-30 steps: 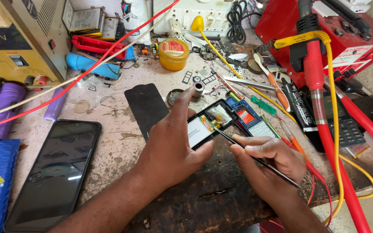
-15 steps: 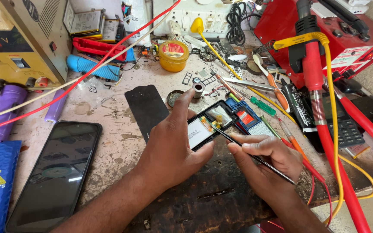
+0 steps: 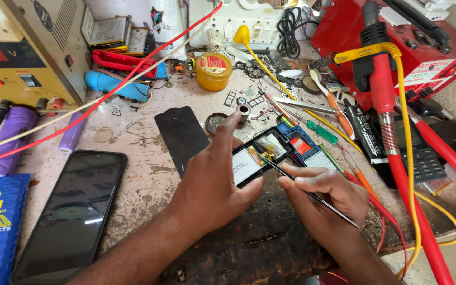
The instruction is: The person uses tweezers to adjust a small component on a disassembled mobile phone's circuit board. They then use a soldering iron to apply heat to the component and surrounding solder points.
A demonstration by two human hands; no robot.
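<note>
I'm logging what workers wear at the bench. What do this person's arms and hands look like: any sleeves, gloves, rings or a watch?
Both forearms are bare as far as the view reaches; no sleeves show. The left hand and right hand wear no gloves, and no rings, watch or bands are visible. Nails look short.

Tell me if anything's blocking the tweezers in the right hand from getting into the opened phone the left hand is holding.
Nothing visible blocks them. The right hand holds the tweezers, whose tip already reaches into the opened phone, gripped at its edge by the left hand. The screwdrivers and other tools lie beyond it, out of the path.
</note>
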